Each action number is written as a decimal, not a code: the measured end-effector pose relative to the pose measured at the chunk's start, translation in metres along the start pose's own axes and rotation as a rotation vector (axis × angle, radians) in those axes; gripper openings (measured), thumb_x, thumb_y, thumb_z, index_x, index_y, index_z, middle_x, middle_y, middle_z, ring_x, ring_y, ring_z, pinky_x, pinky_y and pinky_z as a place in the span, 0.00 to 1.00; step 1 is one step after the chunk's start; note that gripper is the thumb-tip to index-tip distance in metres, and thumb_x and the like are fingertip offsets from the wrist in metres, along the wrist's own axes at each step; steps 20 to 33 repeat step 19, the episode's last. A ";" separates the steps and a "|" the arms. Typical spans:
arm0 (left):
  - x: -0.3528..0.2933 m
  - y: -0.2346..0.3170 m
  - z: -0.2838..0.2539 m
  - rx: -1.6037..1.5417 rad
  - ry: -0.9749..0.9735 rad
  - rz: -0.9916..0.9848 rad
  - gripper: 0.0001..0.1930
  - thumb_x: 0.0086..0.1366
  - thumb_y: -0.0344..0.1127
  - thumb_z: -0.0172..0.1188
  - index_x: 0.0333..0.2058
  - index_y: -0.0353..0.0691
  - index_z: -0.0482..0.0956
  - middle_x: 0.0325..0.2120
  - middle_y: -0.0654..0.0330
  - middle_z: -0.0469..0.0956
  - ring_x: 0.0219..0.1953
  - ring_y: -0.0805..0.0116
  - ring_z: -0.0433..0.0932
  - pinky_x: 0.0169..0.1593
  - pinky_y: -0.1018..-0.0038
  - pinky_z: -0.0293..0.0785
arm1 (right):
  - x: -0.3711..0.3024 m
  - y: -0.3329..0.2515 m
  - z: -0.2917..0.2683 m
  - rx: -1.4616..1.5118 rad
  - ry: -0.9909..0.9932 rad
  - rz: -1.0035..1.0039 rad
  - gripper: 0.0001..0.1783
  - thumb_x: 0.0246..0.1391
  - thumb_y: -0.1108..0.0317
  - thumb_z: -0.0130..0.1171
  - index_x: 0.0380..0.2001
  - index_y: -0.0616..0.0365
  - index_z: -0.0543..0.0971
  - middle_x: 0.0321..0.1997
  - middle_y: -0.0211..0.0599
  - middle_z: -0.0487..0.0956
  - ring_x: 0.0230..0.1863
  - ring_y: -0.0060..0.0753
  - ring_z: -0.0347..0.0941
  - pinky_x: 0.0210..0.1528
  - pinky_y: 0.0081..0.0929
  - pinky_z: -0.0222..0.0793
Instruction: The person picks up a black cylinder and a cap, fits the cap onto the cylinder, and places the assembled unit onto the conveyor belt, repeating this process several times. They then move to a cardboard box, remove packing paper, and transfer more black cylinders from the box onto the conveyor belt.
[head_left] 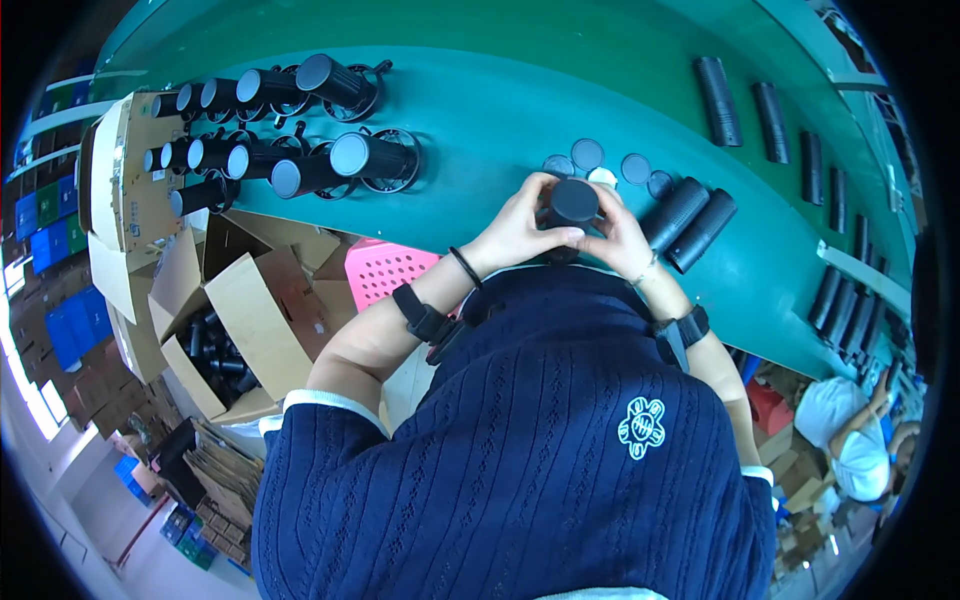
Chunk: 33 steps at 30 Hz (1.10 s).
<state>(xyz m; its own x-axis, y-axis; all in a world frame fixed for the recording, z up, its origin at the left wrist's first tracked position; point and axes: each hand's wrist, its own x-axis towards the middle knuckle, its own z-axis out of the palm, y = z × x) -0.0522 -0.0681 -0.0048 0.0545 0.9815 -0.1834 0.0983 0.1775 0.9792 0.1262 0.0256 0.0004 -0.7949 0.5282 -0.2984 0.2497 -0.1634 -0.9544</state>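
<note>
Both of my hands hold one black cylinder [574, 203] upright over the near edge of the green table. My left hand [522, 228] wraps its left side, and my right hand [622, 238] grips the right side, with the thumbs meeting in front. A round dark cap or end faces up; the lower part is hidden by my fingers. Just beyond it lie several flat grey discs [587, 154] and a pale white disc [602, 176], partly covered by the cylinder and my fingers. Beside my right hand, two ribbed black tubes [702, 232] lie side by side.
Two rows of black cylinders with ring-shaped bases [365, 158] stand at the left of the table [480, 110]. Ribbed tubes [717, 102] lie spaced along the right. Open cardboard boxes [250, 320], one holding black parts, and a pink perforated stool [385, 268] are at left. Another person [850, 440] works at right.
</note>
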 end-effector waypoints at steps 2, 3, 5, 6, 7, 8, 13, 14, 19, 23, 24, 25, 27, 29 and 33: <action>0.004 0.013 0.001 0.093 0.122 -0.029 0.33 0.50 0.39 0.72 0.51 0.31 0.68 0.44 0.53 0.75 0.48 0.66 0.75 0.51 0.68 0.73 | 0.004 0.011 0.002 0.018 0.026 -0.031 0.45 0.39 0.74 0.71 0.62 0.53 0.62 0.58 0.34 0.63 0.62 0.32 0.60 0.63 0.33 0.61; 0.006 0.015 0.002 0.091 0.126 -0.031 0.33 0.50 0.39 0.72 0.51 0.31 0.68 0.44 0.53 0.75 0.48 0.66 0.75 0.51 0.68 0.73 | 0.005 0.014 0.002 0.037 0.057 -0.063 0.45 0.38 0.75 0.71 0.61 0.55 0.62 0.56 0.34 0.65 0.60 0.30 0.63 0.61 0.31 0.62; 0.007 0.015 0.002 0.034 0.138 -0.057 0.28 0.50 0.36 0.72 0.47 0.30 0.72 0.40 0.53 0.78 0.44 0.68 0.78 0.48 0.70 0.75 | 0.008 0.004 0.008 0.128 0.055 -0.085 0.44 0.38 0.77 0.71 0.60 0.58 0.63 0.55 0.33 0.68 0.57 0.28 0.66 0.59 0.28 0.64; 0.007 0.010 0.004 0.016 0.170 -0.013 0.27 0.49 0.34 0.72 0.46 0.29 0.73 0.38 0.53 0.79 0.41 0.67 0.79 0.46 0.71 0.76 | 0.009 0.004 0.010 0.096 0.064 -0.058 0.43 0.37 0.77 0.71 0.59 0.58 0.63 0.54 0.34 0.69 0.56 0.27 0.67 0.59 0.28 0.65; 0.007 0.010 0.005 0.014 0.169 -0.015 0.27 0.49 0.34 0.72 0.46 0.29 0.73 0.38 0.53 0.79 0.41 0.67 0.79 0.46 0.71 0.76 | 0.007 0.005 0.010 0.063 0.078 -0.029 0.43 0.37 0.78 0.71 0.59 0.58 0.64 0.53 0.34 0.70 0.55 0.27 0.67 0.58 0.27 0.65; 0.006 0.009 0.007 0.035 0.188 -0.009 0.27 0.49 0.34 0.72 0.46 0.29 0.72 0.37 0.53 0.79 0.40 0.68 0.79 0.44 0.71 0.76 | 0.007 0.006 0.010 0.064 0.080 -0.028 0.43 0.37 0.78 0.71 0.59 0.58 0.64 0.53 0.34 0.70 0.55 0.27 0.67 0.58 0.27 0.65; 0.014 0.014 0.007 0.130 0.282 -0.080 0.27 0.49 0.38 0.72 0.44 0.29 0.73 0.33 0.52 0.79 0.35 0.65 0.81 0.38 0.70 0.77 | 0.028 0.001 -0.006 -0.006 -0.022 -0.058 0.39 0.36 0.81 0.69 0.55 0.59 0.66 0.50 0.33 0.71 0.51 0.25 0.69 0.52 0.25 0.67; 0.014 0.020 0.006 0.277 0.331 -0.090 0.28 0.49 0.41 0.72 0.44 0.30 0.73 0.33 0.52 0.79 0.34 0.62 0.81 0.37 0.69 0.77 | 0.034 -0.001 -0.012 0.060 -0.051 0.104 0.35 0.37 0.82 0.67 0.53 0.59 0.67 0.49 0.34 0.71 0.52 0.25 0.69 0.53 0.26 0.68; 0.009 0.014 -0.004 0.397 0.219 -0.055 0.37 0.54 0.51 0.67 0.54 0.33 0.62 0.50 0.43 0.69 0.55 0.52 0.68 0.51 0.63 0.70 | 0.027 0.024 -0.016 0.163 -0.010 0.041 0.33 0.47 0.84 0.58 0.58 0.51 0.67 0.54 0.32 0.68 0.56 0.33 0.67 0.61 0.31 0.63; 0.009 0.014 -0.004 0.397 0.219 -0.055 0.37 0.54 0.51 0.67 0.54 0.33 0.62 0.50 0.43 0.69 0.55 0.52 0.68 0.51 0.63 0.70 | 0.027 0.024 -0.016 0.163 -0.010 0.041 0.33 0.47 0.84 0.58 0.58 0.51 0.67 0.54 0.32 0.68 0.56 0.33 0.67 0.61 0.31 0.63; 0.009 0.014 -0.004 0.397 0.219 -0.055 0.37 0.54 0.51 0.67 0.54 0.33 0.62 0.50 0.43 0.69 0.55 0.52 0.68 0.51 0.63 0.70 | 0.027 0.024 -0.016 0.163 -0.010 0.041 0.33 0.47 0.84 0.58 0.58 0.51 0.67 0.54 0.32 0.68 0.56 0.33 0.67 0.61 0.31 0.63; 0.009 0.014 -0.004 0.397 0.219 -0.055 0.37 0.54 0.51 0.67 0.54 0.33 0.62 0.50 0.43 0.69 0.55 0.52 0.68 0.51 0.63 0.70 | 0.027 0.024 -0.016 0.163 -0.010 0.041 0.33 0.47 0.84 0.58 0.58 0.51 0.67 0.54 0.32 0.68 0.56 0.33 0.67 0.61 0.31 0.63; 0.009 0.014 -0.004 0.397 0.219 -0.055 0.37 0.54 0.51 0.67 0.54 0.33 0.62 0.50 0.43 0.69 0.55 0.52 0.68 0.51 0.63 0.70 | 0.027 0.024 -0.016 0.163 -0.010 0.041 0.33 0.47 0.84 0.58 0.58 0.51 0.67 0.54 0.32 0.68 0.56 0.33 0.67 0.61 0.31 0.63; 0.009 0.014 -0.004 0.397 0.219 -0.055 0.37 0.54 0.51 0.67 0.54 0.33 0.62 0.50 0.43 0.69 0.55 0.52 0.68 0.51 0.63 0.70 | 0.027 0.024 -0.016 0.163 -0.010 0.041 0.33 0.47 0.84 0.58 0.58 0.51 0.67 0.54 0.32 0.68 0.56 0.33 0.67 0.61 0.31 0.63; 0.009 0.014 -0.004 0.397 0.219 -0.055 0.37 0.54 0.51 0.67 0.54 0.33 0.62 0.50 0.43 0.69 0.55 0.52 0.68 0.51 0.63 0.70 | 0.027 0.024 -0.016 0.163 -0.010 0.041 0.33 0.47 0.84 0.58 0.58 0.51 0.67 0.54 0.32 0.68 0.56 0.33 0.67 0.61 0.31 0.63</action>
